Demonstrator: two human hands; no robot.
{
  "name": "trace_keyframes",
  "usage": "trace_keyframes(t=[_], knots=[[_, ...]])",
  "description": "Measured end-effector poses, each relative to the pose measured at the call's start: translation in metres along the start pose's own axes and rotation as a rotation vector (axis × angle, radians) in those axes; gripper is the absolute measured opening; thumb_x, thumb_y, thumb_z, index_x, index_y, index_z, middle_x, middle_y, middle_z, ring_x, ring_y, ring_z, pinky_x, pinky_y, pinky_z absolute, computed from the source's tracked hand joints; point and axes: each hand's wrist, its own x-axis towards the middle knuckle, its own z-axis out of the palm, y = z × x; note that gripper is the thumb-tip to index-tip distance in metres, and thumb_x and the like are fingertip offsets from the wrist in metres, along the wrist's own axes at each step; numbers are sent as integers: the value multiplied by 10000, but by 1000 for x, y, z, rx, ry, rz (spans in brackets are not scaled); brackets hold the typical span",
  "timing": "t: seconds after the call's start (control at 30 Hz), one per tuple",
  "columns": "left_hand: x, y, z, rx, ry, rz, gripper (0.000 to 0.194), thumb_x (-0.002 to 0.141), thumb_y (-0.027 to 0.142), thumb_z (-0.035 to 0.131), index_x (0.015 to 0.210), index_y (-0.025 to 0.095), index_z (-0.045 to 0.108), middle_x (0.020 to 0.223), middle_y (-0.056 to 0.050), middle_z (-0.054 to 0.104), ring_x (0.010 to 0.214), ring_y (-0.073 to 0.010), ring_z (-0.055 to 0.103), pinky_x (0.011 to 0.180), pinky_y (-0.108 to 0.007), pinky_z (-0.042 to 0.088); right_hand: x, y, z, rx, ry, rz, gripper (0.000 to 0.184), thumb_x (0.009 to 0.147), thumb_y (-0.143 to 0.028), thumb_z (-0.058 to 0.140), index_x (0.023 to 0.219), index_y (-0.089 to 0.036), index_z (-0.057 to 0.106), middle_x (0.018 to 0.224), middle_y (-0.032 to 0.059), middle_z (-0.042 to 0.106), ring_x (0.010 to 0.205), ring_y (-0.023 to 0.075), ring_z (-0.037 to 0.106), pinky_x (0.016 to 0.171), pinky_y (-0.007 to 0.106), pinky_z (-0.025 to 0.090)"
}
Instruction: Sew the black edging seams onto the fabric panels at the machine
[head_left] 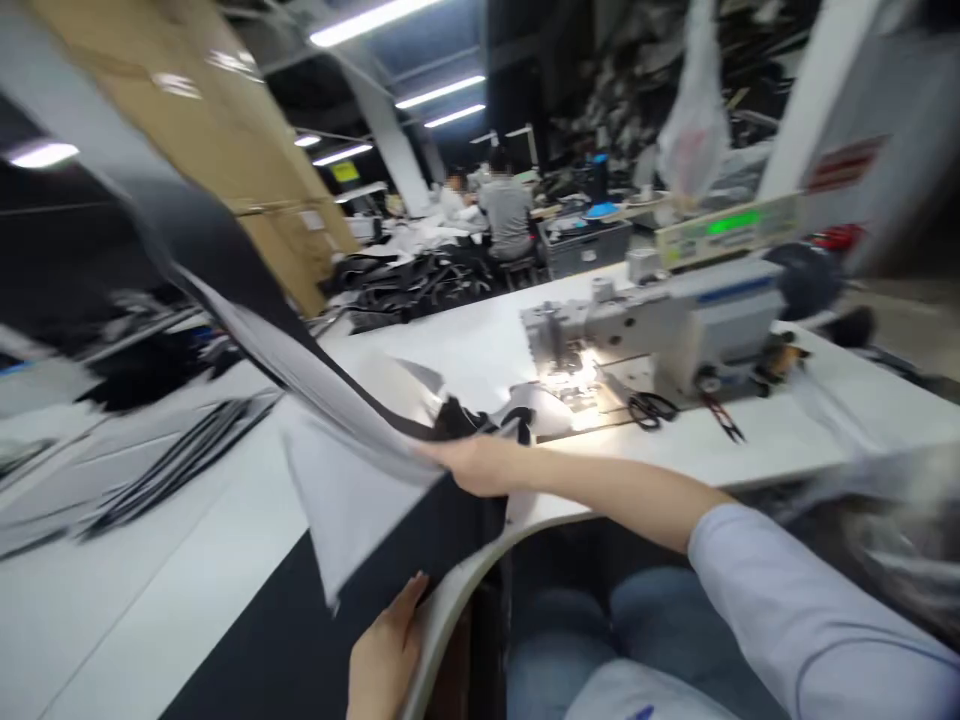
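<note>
My right hand [484, 464] is closed on a long piece of fabric [300, 370], dark on one face and white on the other. The piece sweeps up to the upper left, blurred by motion, and a white corner hangs down in front. Low in the view, my left hand [386, 645] rests at the table's curved edge with its fingers stretched over a dark fabric panel [292, 630]. Beyond my right hand, a bunched black and white scrap [457, 415] lies near the lit needle area of the sewing machine [652, 325].
Black-handled scissors [652, 408] and red-handled snips [721, 415] lie in front of the machine. Layered dark-edged pieces [176, 460] lie on the left of the white table [150, 600]. Farther back are a black fabric heap [420, 280] and a seated person [506, 215].
</note>
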Motion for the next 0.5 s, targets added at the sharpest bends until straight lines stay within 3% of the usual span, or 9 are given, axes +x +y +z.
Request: trace_keyframes(t=[0.03, 0.07, 0.1, 0.17, 0.27, 0.37, 0.43, 0.5], knots=[[-11, -19, -3, -41, 25, -58, 534, 758, 114, 481, 1197, 297, 723, 1253, 37, 688, 1127, -230, 681, 927, -278, 567, 8, 3, 36, -17, -227, 0, 660, 867, -80, 485, 1517, -125, 377, 1244, 139, 681, 1026, 232, 692, 858, 323, 568], [-23, -36, -5, -90, 60, -126, 496, 746, 150, 495, 1146, 302, 747, 1199, 34, 715, 1092, -248, 696, 907, -296, 577, 14, 5, 65, -15, -363, -66, 635, 879, -173, 563, 1496, -143, 418, 1254, 149, 674, 1038, 261, 686, 858, 353, 563], [-35, -53, -8, -155, 90, -197, 448, 737, 187, 510, 1085, 301, 768, 1140, 24, 739, 1056, -269, 708, 890, -316, 585, 17, 8, 87, -11, -407, -148, 630, 876, -251, 614, 1476, -152, 449, 1334, 164, 624, 1116, 281, 652, 901, 374, 543], [-54, -79, -14, -366, 138, -344, 325, 718, 237, 537, 922, 281, 786, 1008, -8, 772, 1002, -300, 719, 859, -346, 596, 17, 15, 106, -4, -429, -268, 615, 898, -370, 620, 1463, -182, 468, 1443, 165, 532, 1276, 308, 548, 1010, 432, 474], [-66, -95, -26, -827, 123, -595, 200, 759, 258, 546, 837, 242, 729, 894, -56, 771, 987, -285, 719, 772, -320, 602, 7, 32, 86, -14, -397, -169, 618, 920, -526, 572, 1448, -215, 495, 1383, 158, 585, 1170, 313, 616, 955, 421, 495], [-56, -87, -45, -1188, 74, -784, 258, 903, 326, 476, 1067, 215, 641, 992, -84, 744, 833, -233, 733, 573, -265, 561, -9, 63, 53, -107, -279, -3, 462, 971, -448, 471, 1362, -238, 597, 1264, 134, 665, 1074, 304, 657, 941, 430, 496], [-39, -71, -58, -1267, 82, -824, 340, 979, 390, 391, 1213, 198, 546, 983, -96, 718, 676, -198, 700, 458, -243, 489, -23, 89, 45, -171, -154, 139, 440, 977, -312, 379, 1336, -234, 622, 1260, 130, 669, 1129, 309, 630, 1011, 491, 451], [-15, -50, -69, -1238, 111, -811, 391, 1015, 414, 341, 1312, 190, 461, 879, -74, 687, 627, -172, 664, 460, -225, 468, -37, 116, 49, -193, -83, 306, 459, 957, -293, 343, 1279, -258, 668, 1312, 110, 643, 1244, 336, 561, 1052, 554, 413]])
